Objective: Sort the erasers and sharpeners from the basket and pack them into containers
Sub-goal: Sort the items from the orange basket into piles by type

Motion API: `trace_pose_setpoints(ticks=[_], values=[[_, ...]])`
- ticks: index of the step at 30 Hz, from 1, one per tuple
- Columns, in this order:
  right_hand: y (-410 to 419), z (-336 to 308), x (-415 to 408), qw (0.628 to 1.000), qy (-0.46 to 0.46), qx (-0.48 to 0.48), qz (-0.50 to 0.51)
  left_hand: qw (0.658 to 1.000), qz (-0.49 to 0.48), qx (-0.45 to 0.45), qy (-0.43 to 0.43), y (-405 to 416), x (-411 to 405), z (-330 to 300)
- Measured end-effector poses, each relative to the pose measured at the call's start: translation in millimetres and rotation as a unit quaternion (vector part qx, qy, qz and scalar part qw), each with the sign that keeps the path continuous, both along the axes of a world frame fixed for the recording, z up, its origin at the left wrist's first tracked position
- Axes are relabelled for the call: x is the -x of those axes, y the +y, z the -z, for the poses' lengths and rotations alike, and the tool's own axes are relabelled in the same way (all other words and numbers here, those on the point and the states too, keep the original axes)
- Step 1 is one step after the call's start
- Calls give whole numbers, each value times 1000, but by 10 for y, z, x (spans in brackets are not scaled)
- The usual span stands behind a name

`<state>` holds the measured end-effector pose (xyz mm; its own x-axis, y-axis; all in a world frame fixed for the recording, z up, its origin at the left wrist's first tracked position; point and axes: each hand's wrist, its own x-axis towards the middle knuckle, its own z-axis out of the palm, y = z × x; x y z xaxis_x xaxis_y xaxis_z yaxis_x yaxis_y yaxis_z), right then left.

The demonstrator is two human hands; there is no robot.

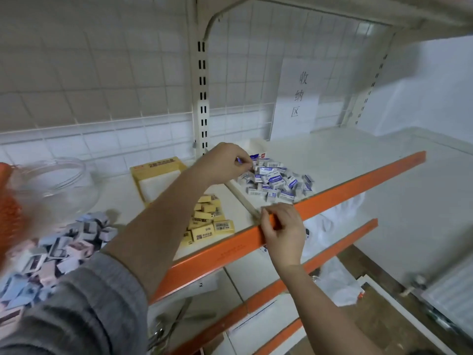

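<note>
Left hand [225, 160] extended over the shelf [345, 160], fingers curled in a pinch on one small purple-and-white eraser [240, 161], held just above the near-left edge of the purple-and-white eraser pile [276, 181]; grip closed tight on that single piece. Right hand [280, 226] lower down at the orange shelf edge [358, 187], fingers curled over the lip and thumb against its front face; grip closed on the edge, no eraser seen in it.

Purple-and-white pile heaped loose on the right shelf board, near the front edge, just right of the seam between the two boards; small white box [258, 147] behind the pile, partly hidden by the left hand. Yellow erasers [207, 221] in a smaller heap left of the seam, close to the front lip, partly covered by the left forearm; open yellow box [158, 178] behind them, well apart from the purple pile. Heap of blue, grey and pink sharpeners [51, 249] at far left, blurred; individual pieces hard to tell apart. Clear round container [58, 180] behind the sharpeners, upright; contents not discernible. Orange mesh basket [7, 213] at the left frame border, only a sliver visible.

Paper sign [298, 96] with printed characters against the wire grid back panel [102, 73]; lower orange-edged shelves beneath, holding clear plastic bags [332, 275].
</note>
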<state>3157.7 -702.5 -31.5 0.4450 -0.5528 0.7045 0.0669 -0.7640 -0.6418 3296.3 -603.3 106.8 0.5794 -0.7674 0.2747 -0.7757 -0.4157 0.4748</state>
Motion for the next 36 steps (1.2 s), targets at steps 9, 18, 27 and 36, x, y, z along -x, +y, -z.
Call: trace_pose_setpoints(ticks=[9,18,27,36], values=[[1317,-886,-396,991,-32,-78,-100,971,-194,138,-37,2316,301,-464],[3188,-1530,-1171,925,186,-42,-330,930,-354,75,-64,4642,253,-336],[4501,-1515,-2134,747,472,244,-400,919,-389,56,-36,5412,284,-177],[4876,-1011,-2645,726,547,244,-338,912,-402,77,-12,5551,286,-111]])
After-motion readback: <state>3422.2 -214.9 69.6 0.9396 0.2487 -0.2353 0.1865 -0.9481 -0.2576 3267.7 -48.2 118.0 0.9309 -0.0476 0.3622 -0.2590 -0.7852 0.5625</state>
